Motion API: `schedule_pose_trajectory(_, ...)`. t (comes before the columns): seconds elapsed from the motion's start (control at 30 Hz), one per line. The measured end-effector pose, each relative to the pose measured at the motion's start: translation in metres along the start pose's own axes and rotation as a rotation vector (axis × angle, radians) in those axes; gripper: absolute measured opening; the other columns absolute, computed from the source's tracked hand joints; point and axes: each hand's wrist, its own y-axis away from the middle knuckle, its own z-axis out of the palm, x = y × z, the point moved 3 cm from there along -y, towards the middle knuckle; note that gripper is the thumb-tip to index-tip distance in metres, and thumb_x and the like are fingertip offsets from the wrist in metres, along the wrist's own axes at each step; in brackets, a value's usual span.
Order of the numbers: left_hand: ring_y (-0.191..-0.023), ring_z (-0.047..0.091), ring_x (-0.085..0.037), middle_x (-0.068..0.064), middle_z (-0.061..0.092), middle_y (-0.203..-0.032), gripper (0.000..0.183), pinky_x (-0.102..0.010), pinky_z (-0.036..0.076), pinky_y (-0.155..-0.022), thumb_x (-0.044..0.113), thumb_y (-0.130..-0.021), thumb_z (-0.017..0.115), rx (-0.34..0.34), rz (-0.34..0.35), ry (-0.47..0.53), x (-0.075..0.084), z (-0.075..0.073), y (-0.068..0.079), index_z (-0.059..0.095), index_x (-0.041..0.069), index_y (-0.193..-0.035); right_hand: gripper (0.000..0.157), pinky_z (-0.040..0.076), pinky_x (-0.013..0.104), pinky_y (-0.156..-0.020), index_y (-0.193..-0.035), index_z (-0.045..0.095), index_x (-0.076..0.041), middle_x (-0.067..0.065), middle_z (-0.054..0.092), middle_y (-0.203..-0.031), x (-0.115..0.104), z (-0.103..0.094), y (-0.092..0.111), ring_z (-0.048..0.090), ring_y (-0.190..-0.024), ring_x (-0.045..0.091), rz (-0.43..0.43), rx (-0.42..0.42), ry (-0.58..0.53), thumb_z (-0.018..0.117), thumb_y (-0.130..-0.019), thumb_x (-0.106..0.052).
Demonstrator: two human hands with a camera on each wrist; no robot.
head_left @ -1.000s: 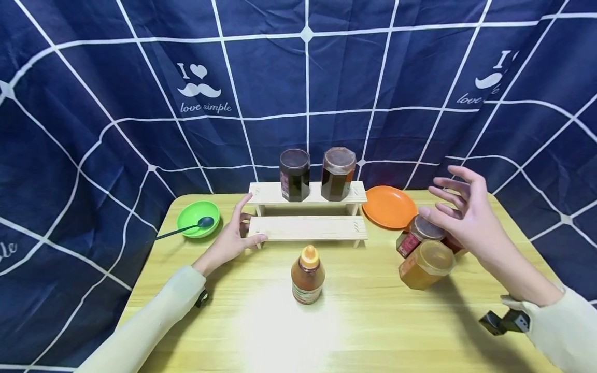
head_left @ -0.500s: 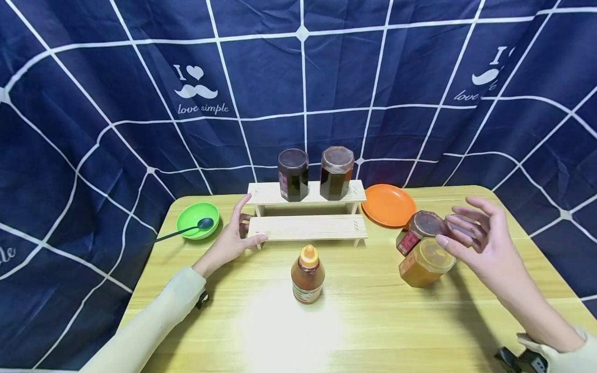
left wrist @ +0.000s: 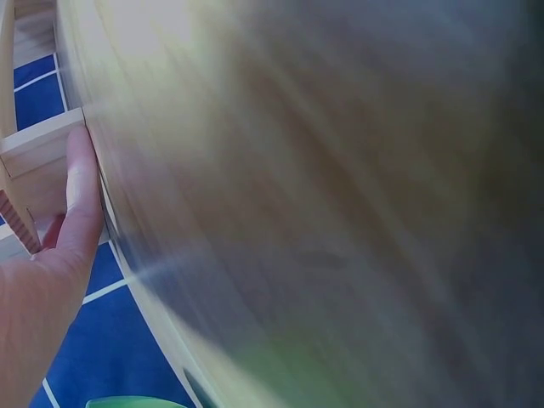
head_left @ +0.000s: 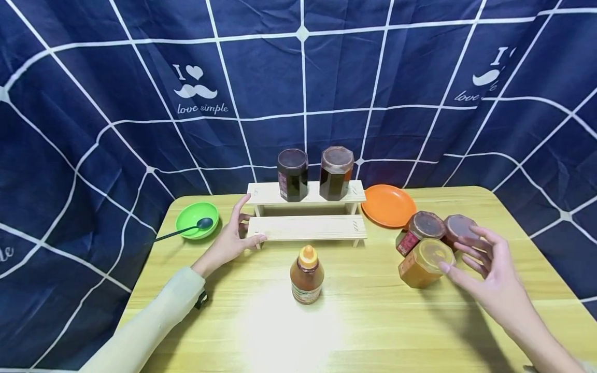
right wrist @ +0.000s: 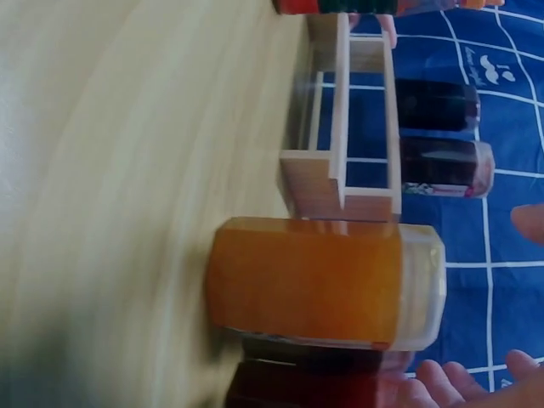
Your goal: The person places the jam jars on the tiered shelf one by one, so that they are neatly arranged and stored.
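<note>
My left hand (head_left: 235, 233) rests with straight fingers against the left end of a two-step wooden shelf (head_left: 308, 228); the left wrist view shows its thumb (left wrist: 81, 204) pressed to the shelf end (left wrist: 38, 144). Two dark jars (head_left: 293, 173) (head_left: 337, 172) stand on the top step. My right hand (head_left: 471, 256) hovers open with spread fingers just right of an amber jar (head_left: 425, 262), holding nothing. That amber jar (right wrist: 314, 280) fills the right wrist view, with fingertips (right wrist: 459, 382) low at the right. Two dark-lidded jars (head_left: 420, 230) (head_left: 459, 229) stand behind it.
An orange-capped squeeze bottle (head_left: 306, 274) stands in front of the shelf at the table's (head_left: 364, 321) middle. A green bowl (head_left: 198, 217) with a dark spoon (head_left: 186, 228) sits at the back left, an orange plate (head_left: 389, 205) at the back right. A blue checked cloth hangs behind.
My right hand has come down and toward me, from above the jar group to beside the amber jar. The left hand and shelf have stayed put.
</note>
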Motion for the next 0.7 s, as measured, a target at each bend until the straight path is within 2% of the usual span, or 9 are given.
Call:
schedule_pose_trajectory(0.2, -0.106, 0.069, -0.038, -0.026, 0.061, -0.132, 0.118, -0.039, 0.062, -0.076, 0.005, -0.092, 0.09, 0.001, 0.003, -0.022, 0.0, -0.001, -0.001, 0.013, 0.037, -0.174, 0.098, 0.044, 0.005, -0.095, -0.162, 0.03, -0.021, -0.006, 0.052, -0.138, 0.012, 0.009, 0.006, 0.054, -0.122, -0.004, 0.016, -0.026, 0.017, 0.083, -0.087, 0.014)
schedule_pose_trajectory(0.4, -0.107, 0.069, -0.04, -0.027, 0.06, -0.133, 0.117, -0.039, 0.063, -0.076, 0.004, -0.092, 0.09, -0.003, -0.004, -0.008, 0.0, 0.0, 0.0, 0.014, 0.037, -0.174, 0.103, 0.045, 0.006, -0.093, -0.166, 0.021, -0.02, 0.014, 0.041, -0.147, 0.025, 0.017, 0.014, 0.051, -0.119, -0.01, 0.098, -0.098, 0.008, 0.084, -0.09, 0.009)
schedule_pose_trajectory(0.47, -0.109, 0.068, -0.041, -0.027, 0.059, -0.133, 0.117, -0.04, 0.064, -0.075, 0.004, -0.092, 0.09, -0.006, -0.007, 0.0, -0.001, 0.0, 0.0, 0.013, 0.037, -0.175, 0.106, 0.046, 0.006, -0.093, -0.167, 0.019, -0.02, 0.017, 0.041, -0.148, 0.029, 0.02, 0.016, 0.051, -0.118, -0.013, 0.111, -0.11, 0.0, 0.085, -0.09, 0.009)
schedule_pose_trajectory(0.53, -0.11, 0.068, -0.042, -0.028, 0.059, -0.133, 0.117, -0.04, 0.064, -0.074, 0.004, -0.092, 0.09, -0.005, -0.009, 0.001, -0.001, 0.0, 0.0, 0.013, 0.037, -0.175, 0.107, 0.046, 0.007, -0.094, -0.167, 0.018, -0.019, 0.014, 0.043, -0.146, 0.033, 0.023, 0.016, 0.053, -0.118, -0.014, 0.104, -0.116, -0.015, 0.085, -0.088, 0.01)
schedule_pose_trajectory(0.7, -0.11, 0.068, -0.042, -0.028, 0.059, -0.133, 0.117, -0.041, 0.064, -0.073, 0.004, -0.092, 0.089, -0.005, -0.009, 0.005, -0.001, -0.001, 0.0, 0.012, 0.036, -0.175, 0.105, 0.048, 0.009, -0.095, -0.163, 0.02, -0.015, -0.006, 0.049, -0.14, 0.041, 0.033, 0.016, 0.06, -0.119, -0.01, 0.062, -0.112, -0.116, 0.082, -0.086, 0.019)
